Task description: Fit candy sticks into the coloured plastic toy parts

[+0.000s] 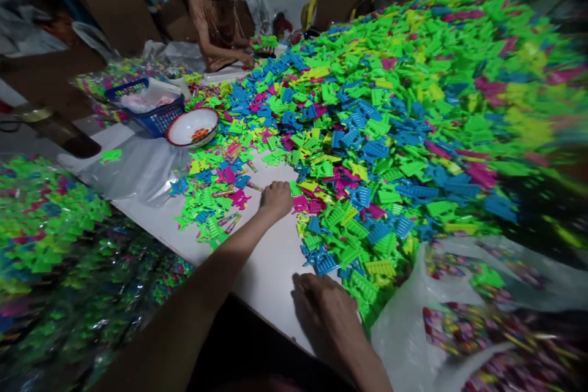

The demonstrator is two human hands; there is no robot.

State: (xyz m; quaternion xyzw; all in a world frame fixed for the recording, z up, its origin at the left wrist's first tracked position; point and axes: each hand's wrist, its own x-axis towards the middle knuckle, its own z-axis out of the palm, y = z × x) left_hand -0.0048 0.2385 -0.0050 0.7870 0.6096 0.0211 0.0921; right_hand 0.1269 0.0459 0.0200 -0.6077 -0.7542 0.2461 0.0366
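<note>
Far out to the left of the fingers, packed bags of bright plastic pieces [50, 220] lie blurred at the picture's edge. Beyond them and up the tabletop [271, 263] stand a blue basket [154, 111] and, just beside it, a white bowl with a red rim [193, 127], both well apart from either hand. A clear plastic sheet [138, 168] lies on the tabletop in front of them.

The left hand [276, 198] is stretched out over the white surface with its fingers [269, 190] curled down at the edge of a scatter of green, pink and blue comb-like plastic pieces [215, 196]; whether they pinch a piece cannot be told (the fingertips are hidden under the knuckles). Thin coloured sticks [229, 220] lie among the pieces just left of these fingers.

The right hand [321, 300] rests nearer the person, palm down, fingers loosely spread and holding nothing, touching the near rim of the great heap of plastic pieces [390, 116] that rises away to the right. Right of that hand, a clear bag of coloured sticks [482, 324] lies at the tabletop's edge.

At the far end another person [218, 18] sits with hands at the heap.
</note>
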